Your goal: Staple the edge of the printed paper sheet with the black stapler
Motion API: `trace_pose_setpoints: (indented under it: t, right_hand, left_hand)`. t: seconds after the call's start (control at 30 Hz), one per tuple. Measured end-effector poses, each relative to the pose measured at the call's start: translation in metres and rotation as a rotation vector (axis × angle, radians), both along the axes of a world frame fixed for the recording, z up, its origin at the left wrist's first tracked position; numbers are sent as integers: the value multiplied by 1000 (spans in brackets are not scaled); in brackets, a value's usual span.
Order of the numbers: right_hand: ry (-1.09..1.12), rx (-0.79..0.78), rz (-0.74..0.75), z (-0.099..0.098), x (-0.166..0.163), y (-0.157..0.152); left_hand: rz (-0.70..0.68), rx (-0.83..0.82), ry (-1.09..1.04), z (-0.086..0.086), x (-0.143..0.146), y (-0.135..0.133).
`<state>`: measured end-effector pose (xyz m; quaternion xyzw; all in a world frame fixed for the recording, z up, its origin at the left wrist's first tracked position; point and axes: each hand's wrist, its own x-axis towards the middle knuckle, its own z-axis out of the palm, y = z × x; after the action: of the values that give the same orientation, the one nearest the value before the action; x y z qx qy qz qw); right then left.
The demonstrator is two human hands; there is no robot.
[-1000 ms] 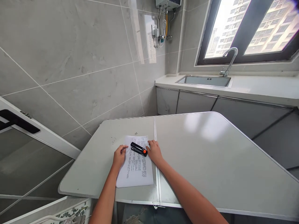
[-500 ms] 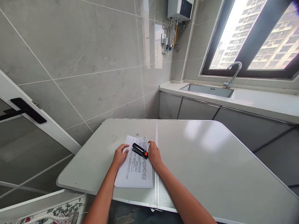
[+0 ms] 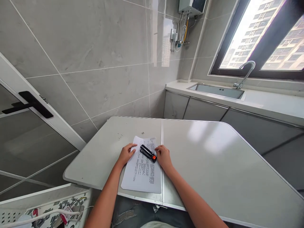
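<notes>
Setup side looked done: white rectangular paper with dark printed text (image 3: 142,186) lay on the pale grey folding bench (image 3: 213,177), between the two grips and running back toward the wearer. Black elongated stapler with an orange patch (image 3: 146,152) sat on top of it, angled, orange end nearest the right grip.

Left hand (image 3: 126,154): grip was slack, thumb and forefinger parted at the paper's left edge, not closed around anything visible. Right hand (image 3: 164,158): fingers curled at the paper's right edge, just beside the stapler's orange end; couldn't tell if that grip had pinched the paper or touched the stapler.

Stapler wasn't wrapped in either grip, so I judged no stapling was under way. No fastened staple could be made out on the paper, but the view was too coarse to rule one out. Sheet count: couldn't tell. Far edge, ahead of both grips, looked wavy, so any squaring-up seemed unfinished.

Small dark bits (image 3: 120,136) lay beyond the left grip, too small to identify.
</notes>
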<state>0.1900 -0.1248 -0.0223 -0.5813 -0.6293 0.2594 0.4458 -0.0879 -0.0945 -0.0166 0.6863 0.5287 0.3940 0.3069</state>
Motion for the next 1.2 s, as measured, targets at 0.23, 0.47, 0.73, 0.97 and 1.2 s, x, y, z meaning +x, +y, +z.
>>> trace_pose_setpoints:
  t: [0.23,0.47,0.73,0.97,1.2]
  right_hand:
    - [-25,-44,-39,-1,15,-13]
    - [-63,-81,82,2,7,-22]
    - [-76,32,170,2,-1,-26]
    - [-59,14,82,-2,-5,-27]
    - [-39,-87,-1,-1,-4,-30]
  left_hand:
    - [-119,-76,127,14,3,-5]
    - [-117,-150,28,9,1,1]
    - [-30,-182,-84,8,-2,3]
    - [-121,-262,-53,18,2,-4]
    - [-146,-287,46,19,3,-7]
